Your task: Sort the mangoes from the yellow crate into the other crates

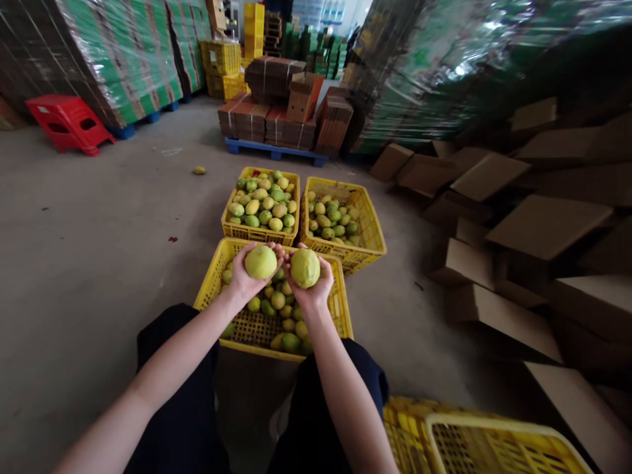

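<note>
In my left hand (241, 275) rests a smooth, round yellow-green fruit (261, 262), with the fingers curled under and around it. My right hand (316, 296) cradles a second yellow-green fruit (305, 268) with a bumpier skin. Both are held side by side, palms up, above the near yellow crate (210, 280). Inside that crate lie several green and yellow fruits (278, 301), partly hidden by my hands and arms, and some of its slatted floor shows.
Beyond are a heaped fruit crate (232, 230) and a partly filled crate (372, 220). Another yellow crate (494, 431) is at lower right. Cardboard boxes (548, 224) pile up on the right. A red stool (69, 122) and a loose fruit (199, 170) are on the floor.
</note>
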The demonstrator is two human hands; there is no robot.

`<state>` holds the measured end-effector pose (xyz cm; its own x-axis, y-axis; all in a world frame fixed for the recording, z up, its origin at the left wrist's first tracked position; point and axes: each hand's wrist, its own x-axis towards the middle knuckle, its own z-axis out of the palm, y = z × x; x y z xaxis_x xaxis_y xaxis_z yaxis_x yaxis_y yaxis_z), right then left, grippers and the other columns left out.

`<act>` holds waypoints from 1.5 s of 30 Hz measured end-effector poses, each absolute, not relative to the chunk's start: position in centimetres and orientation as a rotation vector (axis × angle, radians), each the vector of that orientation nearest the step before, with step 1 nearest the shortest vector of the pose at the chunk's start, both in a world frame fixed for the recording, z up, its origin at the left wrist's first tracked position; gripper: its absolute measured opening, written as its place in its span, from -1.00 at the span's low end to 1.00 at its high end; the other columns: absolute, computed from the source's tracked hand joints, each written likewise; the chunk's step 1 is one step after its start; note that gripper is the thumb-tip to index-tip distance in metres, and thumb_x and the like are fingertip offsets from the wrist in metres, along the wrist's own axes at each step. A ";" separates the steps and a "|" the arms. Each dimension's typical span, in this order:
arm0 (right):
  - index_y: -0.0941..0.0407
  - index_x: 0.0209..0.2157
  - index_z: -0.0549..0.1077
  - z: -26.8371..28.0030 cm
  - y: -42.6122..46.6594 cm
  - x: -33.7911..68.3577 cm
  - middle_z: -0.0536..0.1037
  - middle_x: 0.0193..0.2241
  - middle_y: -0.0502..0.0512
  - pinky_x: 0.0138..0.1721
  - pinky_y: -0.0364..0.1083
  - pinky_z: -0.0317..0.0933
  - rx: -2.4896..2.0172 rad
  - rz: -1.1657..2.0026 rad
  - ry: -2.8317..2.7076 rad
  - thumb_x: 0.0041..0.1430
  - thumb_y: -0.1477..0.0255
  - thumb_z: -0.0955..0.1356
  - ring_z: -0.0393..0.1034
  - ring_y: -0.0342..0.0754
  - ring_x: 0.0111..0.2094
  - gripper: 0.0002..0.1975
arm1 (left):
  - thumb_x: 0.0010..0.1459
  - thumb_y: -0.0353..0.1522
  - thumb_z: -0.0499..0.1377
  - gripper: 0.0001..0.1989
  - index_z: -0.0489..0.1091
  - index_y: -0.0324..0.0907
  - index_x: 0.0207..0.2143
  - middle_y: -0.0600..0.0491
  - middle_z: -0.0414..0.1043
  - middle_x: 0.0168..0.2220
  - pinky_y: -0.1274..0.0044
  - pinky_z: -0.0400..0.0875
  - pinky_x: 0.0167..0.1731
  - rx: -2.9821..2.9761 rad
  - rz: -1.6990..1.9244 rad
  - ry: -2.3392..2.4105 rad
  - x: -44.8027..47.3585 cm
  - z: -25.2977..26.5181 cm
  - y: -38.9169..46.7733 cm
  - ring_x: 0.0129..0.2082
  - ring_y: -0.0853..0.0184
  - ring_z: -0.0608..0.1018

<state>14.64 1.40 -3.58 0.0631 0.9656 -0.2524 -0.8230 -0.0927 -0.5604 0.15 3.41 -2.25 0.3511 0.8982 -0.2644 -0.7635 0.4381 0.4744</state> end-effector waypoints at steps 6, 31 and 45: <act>0.01 -0.20 0.54 -4.3 1.4 14.1 0.65 -0.17 0.04 -0.25 -0.03 0.48 -0.620 1.464 -0.157 0.00 0.24 0.36 0.54 0.01 -0.20 -0.69 | 0.24 -0.38 0.01 -0.76 0.45 -0.12 -0.16 0.06 0.56 -0.33 0.53 0.55 -0.11 -0.022 1.244 0.517 1.1 -2.6 3.5 -0.18 0.38 0.62; 0.01 -0.37 0.50 -3.0 1.1 14.4 0.55 -0.24 0.08 -0.59 -0.10 0.23 -0.608 1.401 -0.605 -0.11 0.04 0.39 0.42 0.01 -0.39 -0.64 | 0.17 -0.22 0.14 -0.72 0.39 -0.17 -0.53 0.08 0.38 -0.41 0.52 0.43 -0.44 0.358 1.176 0.436 -0.1 -1.1 2.7 -0.51 0.43 0.46; 0.07 -0.32 0.54 -3.7 0.6 15.8 0.59 -0.40 0.08 -0.52 -0.10 0.34 -0.589 1.603 -0.328 -0.03 0.16 0.42 0.51 0.06 -0.30 -0.70 | 0.26 -0.32 0.04 -0.82 0.40 -0.18 -0.25 0.00 0.50 -0.37 0.42 0.61 -0.31 -0.197 1.256 0.763 -0.3 -4.9 3.6 -0.29 0.24 0.63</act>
<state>15.78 0.56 -3.70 -0.0332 0.9834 -0.1786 -0.8340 -0.1257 -0.5373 -0.27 3.61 -4.89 0.1044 0.7813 -0.6154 -0.9060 0.3299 0.2652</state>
